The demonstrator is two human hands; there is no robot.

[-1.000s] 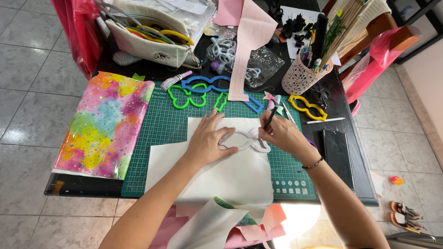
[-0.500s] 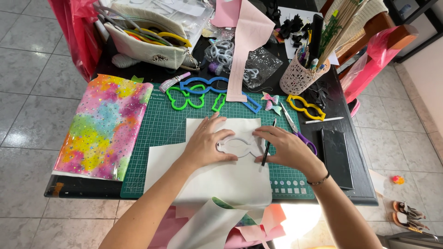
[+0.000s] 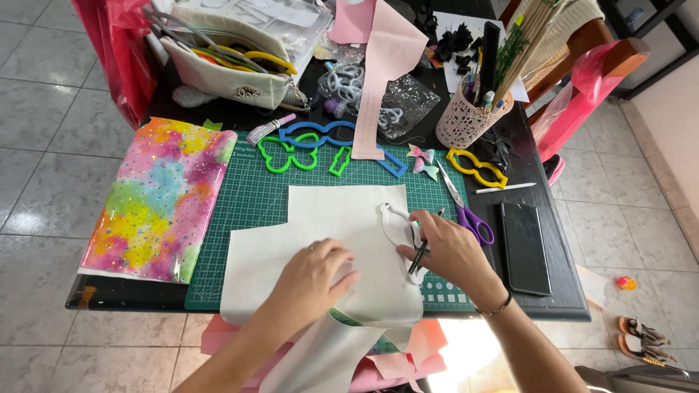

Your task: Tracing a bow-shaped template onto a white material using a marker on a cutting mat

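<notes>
The left hand [image 3: 314,275] lies flat, fingers spread and grasping nothing, pressing down on a white sheet [image 3: 320,240] that covers much of the green cutting mat [image 3: 255,196] on the dark table [image 3: 539,309]. The right hand [image 3: 450,251] is closed around a dark pen [image 3: 424,244], its tip set against a white template [image 3: 399,229] that rests on the right part of the sheet, near its edge. The sheet hangs over the near edge of the table, where pink pieces [image 3: 408,356] show beneath it.

Just to the right of the right hand lie scissors with purple handles [image 3: 472,218], and beyond them a black phone [image 3: 524,247], flat on the table. Along the far edge of the mat sit a green butterfly-shaped template [image 3: 290,154], a blue template [image 3: 320,135] and a small green one [image 3: 339,161]; a long pink strip [image 3: 382,80] lies across the blue one. A yellow template [image 3: 477,167] sits near a small pastel bow [image 3: 424,160] and a white stick [image 3: 504,188]. Behind them a pale lattice cup [image 3: 462,120] holds sticks and tools. To the left of the mat a glittery rainbow sheet [image 3: 156,200] lies, well apart from both hands. A white pouch [image 3: 233,80] stands at the far left of the table
</notes>
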